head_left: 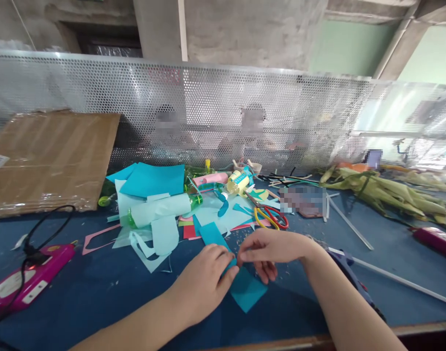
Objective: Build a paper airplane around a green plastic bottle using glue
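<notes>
My left hand and my right hand meet over a strip of teal paper that lies on the blue table. Both hands pinch the strip near its middle, fingers closed on it. One end of the strip sticks out toward the paper pile, the other lies flat below my fingers. A pair of scissors with red and yellow handles lies just beyond my right hand.
A pile of teal and pale blue paper scraps with a green bottle sits behind my hands. Cardboard sheet at left, pink device with black cable at near left, corn husks at right, perforated metal screen behind.
</notes>
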Available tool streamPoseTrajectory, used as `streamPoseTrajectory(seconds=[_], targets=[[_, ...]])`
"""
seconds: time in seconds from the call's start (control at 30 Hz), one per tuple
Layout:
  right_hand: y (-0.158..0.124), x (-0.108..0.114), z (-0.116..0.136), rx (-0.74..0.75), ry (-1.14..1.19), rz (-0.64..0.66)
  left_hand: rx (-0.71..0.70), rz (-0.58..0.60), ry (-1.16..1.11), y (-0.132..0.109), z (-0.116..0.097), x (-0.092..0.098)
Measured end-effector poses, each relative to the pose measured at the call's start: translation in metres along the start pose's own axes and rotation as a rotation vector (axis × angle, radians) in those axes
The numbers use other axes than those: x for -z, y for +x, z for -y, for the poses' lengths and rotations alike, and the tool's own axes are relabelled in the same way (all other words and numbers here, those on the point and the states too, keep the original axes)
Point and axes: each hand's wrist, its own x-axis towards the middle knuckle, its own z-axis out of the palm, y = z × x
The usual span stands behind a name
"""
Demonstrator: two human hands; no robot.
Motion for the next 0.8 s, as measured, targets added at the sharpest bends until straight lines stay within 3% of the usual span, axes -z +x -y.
streamPoseTrajectory(seconds=[0.13,0.23,0.33,0.47,0.63,0.73,0.8], targets=[[0.015,0.008,-0.012,-0.051,-0.205,-0.485,-0.059,0.069,-0.061,-0.005,-0.005,0.0],[0.025,0.009,-0.019,-0.03,-0.32,-0.665,-0.088,0.097,-0.08,-0.006,-0.008,0.002],[0.032,0.003,-0.02,0.031,-0.43,-0.743,-0.054,0.123,-0.098,-0.007,-0.009,0.001],[0.044,-0.009,-0.02,0.122,-0.546,-0.752,-0.02,0.222,-0.075,-0.011,-0.007,0.0],[0.057,-0.015,-0.019,0.07,-0.557,-0.746,-0.059,0.333,-0.05,-0.015,-0.007,0.0],[0.059,-0.014,-0.02,0.081,-0.52,-0.775,-0.085,0.313,-0.048,-0.015,-0.011,0.001],[0.059,-0.013,-0.02,0.077,-0.513,-0.782,-0.087,0.24,-0.052,-0.013,-0.011,0.001]])
